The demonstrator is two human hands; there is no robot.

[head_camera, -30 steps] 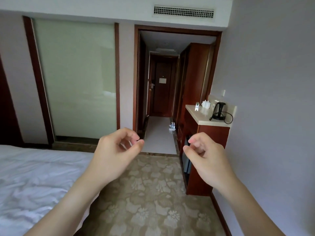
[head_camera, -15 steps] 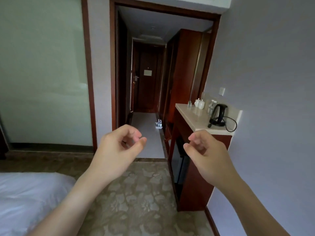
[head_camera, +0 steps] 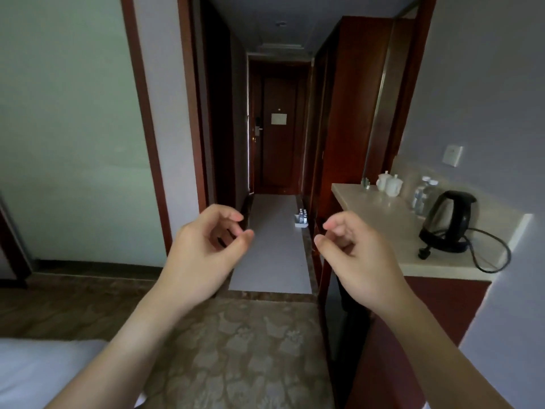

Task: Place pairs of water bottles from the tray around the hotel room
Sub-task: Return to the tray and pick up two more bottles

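A small white tray [head_camera: 301, 223] with several water bottles [head_camera: 302, 214] stands on the pale hallway floor by the right-hand wall, well ahead of me. Two more water bottles [head_camera: 421, 196] stand on the beige counter [head_camera: 383, 222] at the right, behind the kettle. My left hand [head_camera: 203, 255] and my right hand [head_camera: 356, 258] are raised in front of me, both empty, with fingers loosely curled and thumb and fingertips apart. Neither hand touches anything.
A black kettle [head_camera: 449, 221] with its cord and two white lidded cups [head_camera: 388, 183] sit on the counter. A dark wood cabinet [head_camera: 354, 113] lines the hallway's right side; the entrance door [head_camera: 278, 128] closes its far end. A bed corner [head_camera: 38, 370] lies lower left.
I have moved forward toward the hallway; the counter, tray and door look nearer and the bed has slid to the lower left. My hands keep the same raised, curled pose.
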